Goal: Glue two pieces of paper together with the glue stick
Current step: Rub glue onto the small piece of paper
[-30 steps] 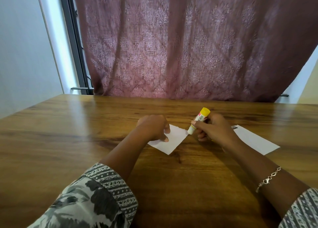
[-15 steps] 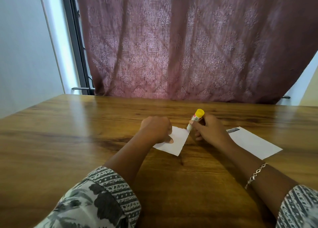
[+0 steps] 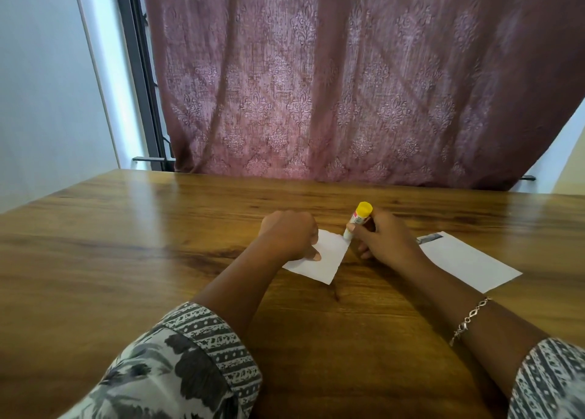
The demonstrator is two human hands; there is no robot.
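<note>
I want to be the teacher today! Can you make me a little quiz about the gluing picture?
1. True or false: the left hand presses down the small paper.
2. Which hand holds the glue stick? A) left B) right C) neither
3. Fill in: the bigger paper lies flat on the wooden ____, on the person's right.

Key:
1. True.
2. B: the right hand grips it, yellow end up and lower tip at the small paper's far right corner.
3. table.
</note>
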